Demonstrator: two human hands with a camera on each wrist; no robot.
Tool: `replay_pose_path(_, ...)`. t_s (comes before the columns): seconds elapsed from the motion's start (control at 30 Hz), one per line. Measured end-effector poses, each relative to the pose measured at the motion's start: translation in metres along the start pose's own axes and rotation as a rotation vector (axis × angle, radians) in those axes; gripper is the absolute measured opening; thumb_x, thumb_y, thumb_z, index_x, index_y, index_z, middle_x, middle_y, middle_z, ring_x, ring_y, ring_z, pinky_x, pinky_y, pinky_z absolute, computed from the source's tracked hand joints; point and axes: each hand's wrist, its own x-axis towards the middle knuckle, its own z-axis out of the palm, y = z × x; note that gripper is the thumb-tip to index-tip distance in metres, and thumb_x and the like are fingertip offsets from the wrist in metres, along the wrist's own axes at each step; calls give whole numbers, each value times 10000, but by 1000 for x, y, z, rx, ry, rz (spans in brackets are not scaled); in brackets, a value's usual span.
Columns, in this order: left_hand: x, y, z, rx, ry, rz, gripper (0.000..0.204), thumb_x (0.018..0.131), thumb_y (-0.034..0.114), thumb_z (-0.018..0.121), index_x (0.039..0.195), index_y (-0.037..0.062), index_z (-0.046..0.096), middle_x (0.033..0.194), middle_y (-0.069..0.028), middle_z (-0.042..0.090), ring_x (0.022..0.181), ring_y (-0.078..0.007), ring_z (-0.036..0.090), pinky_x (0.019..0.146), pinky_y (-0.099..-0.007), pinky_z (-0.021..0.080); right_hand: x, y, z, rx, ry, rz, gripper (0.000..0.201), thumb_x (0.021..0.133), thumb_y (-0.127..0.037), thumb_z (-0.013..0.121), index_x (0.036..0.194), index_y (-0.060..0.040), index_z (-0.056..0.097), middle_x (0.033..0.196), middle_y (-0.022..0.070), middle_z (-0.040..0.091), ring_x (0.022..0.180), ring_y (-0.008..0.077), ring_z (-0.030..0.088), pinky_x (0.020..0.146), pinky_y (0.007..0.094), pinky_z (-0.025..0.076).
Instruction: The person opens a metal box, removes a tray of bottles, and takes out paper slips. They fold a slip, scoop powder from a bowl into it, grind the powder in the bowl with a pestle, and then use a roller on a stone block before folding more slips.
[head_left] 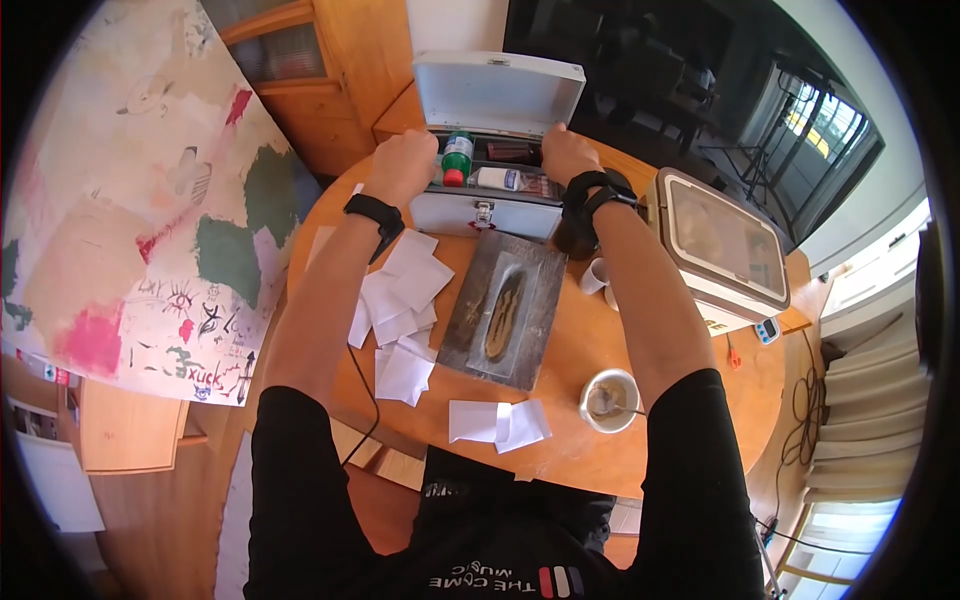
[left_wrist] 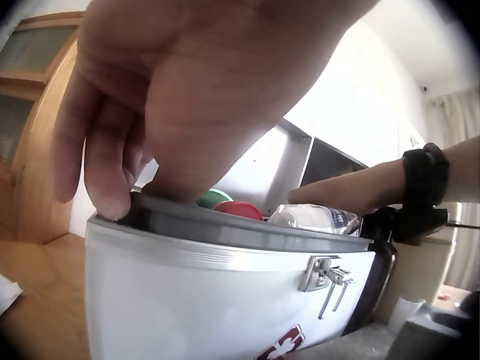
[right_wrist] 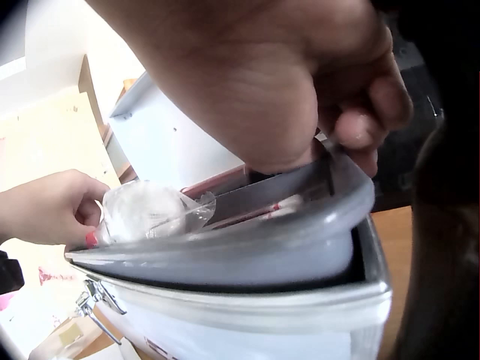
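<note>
A white metal case [head_left: 435, 212] stands at the table's far side with its lid [head_left: 495, 95] raised. In it sits a grey tray [right_wrist: 300, 247], its right end tilted up above the case rim in the right wrist view. My left hand [head_left: 402, 168] pinches the tray's left end, thumb inside and fingers outside. At the opposite end, my right hand [head_left: 570, 155] grips the rim with curled fingers. A green bottle with a red cap [head_left: 455, 177], a white tube [head_left: 493, 179] and a dark reddish object [head_left: 508, 152] lie in the tray.
Closer to me lie a dark board with an oval recess [head_left: 505, 310] and several white paper sheets [head_left: 405, 290]. A white bowl with a spoon [head_left: 607, 400] stands at the right front. Beyond it are a white cup [head_left: 594, 276] and a cream box with a clear lid [head_left: 720, 240].
</note>
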Motion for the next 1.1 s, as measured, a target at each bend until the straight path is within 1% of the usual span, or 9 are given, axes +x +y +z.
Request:
replay_pose_path(0.23,2,-7,18,57,110,28,115,863,94,729,922,-3,747,948,-235,754,911,-403,752,761,-496,604,-4,-4,7,-37,88,-73,282,909,-116,672,1127,50,606,1001,276,750,979,421,759,803,507,625)
replay_pose_path(0.3,3,-8,28,44,134,-27,121,880,102,701,917,-4,748,936,-231,755,902,-403,753,750,-498,604,-6,-5,7,-129,58,-103,286,944,-141,647,1167,38,625,1044,232,767,1005,377,767,805,475,626)
replay_pose_path(0.53,0,-19,34,-32,9,-61,203,927,167,645,959,-6,745,966,-255,750,930,-424,741,801,-510,595,-9,-7,5,-208,55,-155,215,952,-162,649,1109,-40,729,1077,154,786,990,334,777,791,453,623)
replay_pose_path(0.63,2,-24,37,-78,-36,-82,256,957,232,636,1014,-2,722,1000,-250,749,978,-444,724,859,-531,578,-17,-6,-13,-317,60,-347,169,917,-138,657,1053,-89,745,1033,130,787,935,323,778,763,450,619)
replay_pose_path(0.8,-9,-24,11,-69,-30,-138,279,968,298,632,1033,41,721,1041,-224,748,992,-425,719,863,-538,566,-31,-25,-71,-253,549,-525,120,858,-138,666,967,-106,708,954,101,758,923,305,751,688,455,591)
replay_pose_path(0.87,-15,-21,-5,-99,24,-126,240,967,258,626,989,42,728,1025,-218,747,971,-420,722,833,-523,573,-21,-20,-90,-229,820,-602,133,871,-168,663,980,-96,691,1048,101,741,1051,293,715,756,441,590)
replay_pose_path(0.9,-17,-19,-10,-112,56,-117,224,966,238,623,967,42,731,1017,-215,746,961,-417,724,818,-516,577,-15,-15,-95,-237,828,-559,247,899,-218,672,1100,-75,678,1182,117,709,1135,315,672,847,450,579)
replay_pose_path(1.03,-25,-10,-34,-156,204,-6,199,987,221,600,991,43,688,1006,-172,722,964,-398,700,827,-499,566,18,15,-82,-170,679,-478,540,948,-283,694,1429,-76,561,1394,155,630,1198,384,641,969,452,563)
replay_pose_path(1.1,-28,-3,-48,-227,261,9,193,996,218,607,1037,49,690,1037,-149,714,989,-381,689,836,-476,558,27,29,-61,-96,617,-489,528,948,-284,687,1423,-97,552,1397,145,621,1180,381,652,958,488,562)
